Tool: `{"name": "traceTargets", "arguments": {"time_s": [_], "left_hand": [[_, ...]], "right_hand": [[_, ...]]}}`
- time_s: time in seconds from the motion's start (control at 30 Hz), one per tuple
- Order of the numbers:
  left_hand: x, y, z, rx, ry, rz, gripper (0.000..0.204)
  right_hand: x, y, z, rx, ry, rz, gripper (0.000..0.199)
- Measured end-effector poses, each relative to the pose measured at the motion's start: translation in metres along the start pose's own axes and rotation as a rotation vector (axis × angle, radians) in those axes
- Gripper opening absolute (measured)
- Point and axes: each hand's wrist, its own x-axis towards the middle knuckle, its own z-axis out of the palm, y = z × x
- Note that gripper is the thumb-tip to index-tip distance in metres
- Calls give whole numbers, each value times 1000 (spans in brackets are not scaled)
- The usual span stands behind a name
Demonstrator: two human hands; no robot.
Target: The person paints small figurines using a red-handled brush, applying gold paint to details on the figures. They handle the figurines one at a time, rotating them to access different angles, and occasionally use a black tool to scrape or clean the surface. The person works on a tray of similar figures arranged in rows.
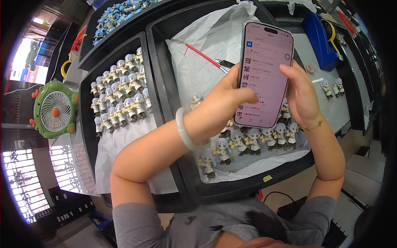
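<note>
A smartphone [264, 76] with a lit pinkish list on its screen is held upright between my two hands. My left hand [225, 97] grips its left edge, the thumb over the lower screen. On the other side my right hand [301, 93] wraps the right edge, its thumb tip at the screen's border. Under the phone lies a black tray [248, 188] lined with white paper, where small grey-haired figurines [253, 139] stand in rows. My hands and the phone hide some of them. A red-handled brush or pen [202, 56] rests on the paper behind my left hand.
To the left, another black tray [144, 53] holds rows of similar figurines [120, 89]. Beyond it, a tray carries blue figurines [118, 18]. A green fan [56, 108] stands far left. A blue tape dispenser [320, 43] and a few figurines [332, 87] are at the right.
</note>
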Motion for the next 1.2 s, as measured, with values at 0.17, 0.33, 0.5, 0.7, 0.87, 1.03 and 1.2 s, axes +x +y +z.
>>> {"name": "traceTargets", "arguments": {"time_s": [0.17, 0.33, 0.5, 0.7, 0.87, 1.03, 1.2], "left_hand": [[-1, 4, 3, -214, 47, -45, 45], [-1, 3, 5, -166, 69, -31, 44], [-4, 5, -1, -195, 6, -50, 47], [0, -1, 4, -258, 81, -111, 51], [8, -5, 4, -341, 48, 48, 48], [-2, -2, -19, -184, 272, 175, 41], [8, -11, 0, -79, 119, 175, 36]], "right_hand": [[1, -1, 3, 46, 72, -15, 33], [1, -1, 6, 44, 61, -33, 33], [0, -1, 7, 35, 60, -21, 32], [1, 1, 5, 62, 54, -25, 30], [6, -11, 5, -606, 327, -561, 51], [36, -89, 130, -911, -201, -818, 70], [73, -160, 239, -842, 52, -1088, 66]]}}
